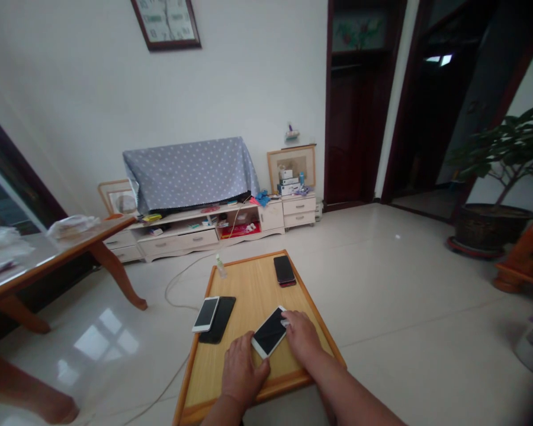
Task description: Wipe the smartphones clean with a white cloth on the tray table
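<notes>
A white smartphone (270, 332) with a dark screen lies at an angle near the front of a small wooden table (253, 278). My left hand (242, 370) grips its lower left side, thumb at the near corner and fingers along the left edge. On the upper right part of the phone, my right hand (301, 337) is closed on a small whitish piece (285, 323), pressed to the screen; whether it is cloth or paper I cannot tell. To the left, another white phone (206, 314) rests partly on a larger black flat device (220, 320).
A dark phone (285, 269) lies over a reddish one at the table's far right. A small clear bottle (221, 266) stands at its far left. Beyond are a white TV cabinet (177, 242), a cable on the floor, a larger wooden table (115, 228) and a potted plant (493, 228).
</notes>
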`<state>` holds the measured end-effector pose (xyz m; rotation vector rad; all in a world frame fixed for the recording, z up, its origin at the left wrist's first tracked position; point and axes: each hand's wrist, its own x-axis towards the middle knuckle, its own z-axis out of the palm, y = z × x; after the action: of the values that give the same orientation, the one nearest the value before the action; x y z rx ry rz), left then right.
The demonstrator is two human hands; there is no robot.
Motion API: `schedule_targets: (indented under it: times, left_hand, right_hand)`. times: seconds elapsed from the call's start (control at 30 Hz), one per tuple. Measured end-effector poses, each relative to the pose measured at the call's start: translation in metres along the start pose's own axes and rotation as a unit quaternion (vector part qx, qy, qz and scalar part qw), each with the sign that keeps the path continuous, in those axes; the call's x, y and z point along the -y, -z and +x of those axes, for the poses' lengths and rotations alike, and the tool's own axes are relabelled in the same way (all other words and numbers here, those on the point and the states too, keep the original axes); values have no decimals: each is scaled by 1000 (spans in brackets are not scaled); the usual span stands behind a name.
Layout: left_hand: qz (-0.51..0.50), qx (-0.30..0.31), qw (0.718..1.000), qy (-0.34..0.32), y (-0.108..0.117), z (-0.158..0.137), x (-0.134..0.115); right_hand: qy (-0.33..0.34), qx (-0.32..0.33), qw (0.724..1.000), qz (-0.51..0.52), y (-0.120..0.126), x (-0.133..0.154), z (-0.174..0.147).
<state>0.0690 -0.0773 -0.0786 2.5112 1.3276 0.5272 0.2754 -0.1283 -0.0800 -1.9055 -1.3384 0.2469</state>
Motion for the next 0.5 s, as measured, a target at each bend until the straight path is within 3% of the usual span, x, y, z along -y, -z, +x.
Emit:
schedule_targets:
  times: [0.17,0.33,0.5]
  left_hand:
    - [27,44,999,15,10,8,-9]
    - [85,93,991,37,20,24,-24]
    - [93,95,990,46,12,35,-35]
  right_hand:
    - [-92,-9,993,77,5,-19,10]
    - [-138,-27,984,111,9,-31,13]
    - [-167,-43,973,156,15,-39,17]
